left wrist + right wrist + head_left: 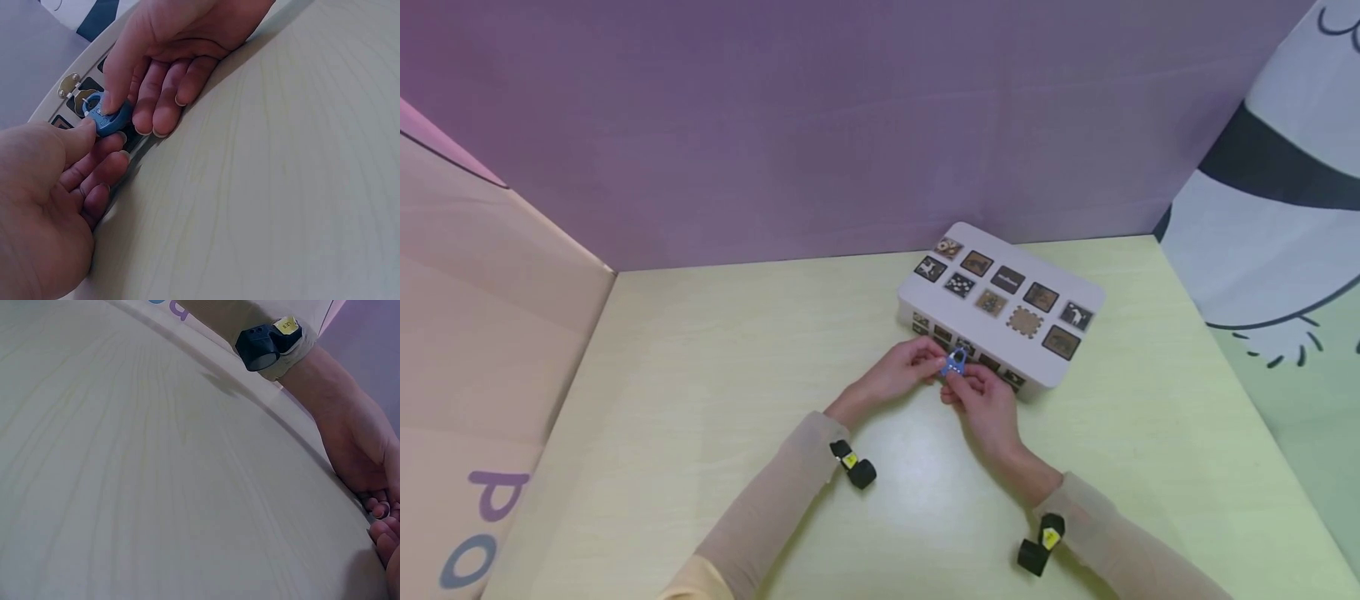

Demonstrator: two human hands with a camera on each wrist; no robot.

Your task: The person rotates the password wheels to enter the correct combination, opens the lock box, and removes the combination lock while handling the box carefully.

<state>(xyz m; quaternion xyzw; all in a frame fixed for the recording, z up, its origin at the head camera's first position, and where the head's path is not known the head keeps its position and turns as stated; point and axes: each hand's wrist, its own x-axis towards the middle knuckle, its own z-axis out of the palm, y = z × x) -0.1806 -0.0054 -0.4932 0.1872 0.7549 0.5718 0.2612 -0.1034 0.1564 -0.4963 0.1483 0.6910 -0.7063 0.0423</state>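
A small blue combination padlock is held between both hands at the front side of a white box with square pictures on it. My left hand pinches the lock from the left with thumb and fingers. From the other side my right hand pinches it too, its thumb on the lock's face in the left wrist view. There, a metal clasp on the box sits right behind the padlock. Whether the shackle passes through the clasp, I cannot tell. In the right wrist view the lock is out of frame.
The box stands at an angle on a pale wood-grain table, near the back edge. Behind the table rises a purple wall, with printed panels at both sides. Each wrist wears a black strapped camera.
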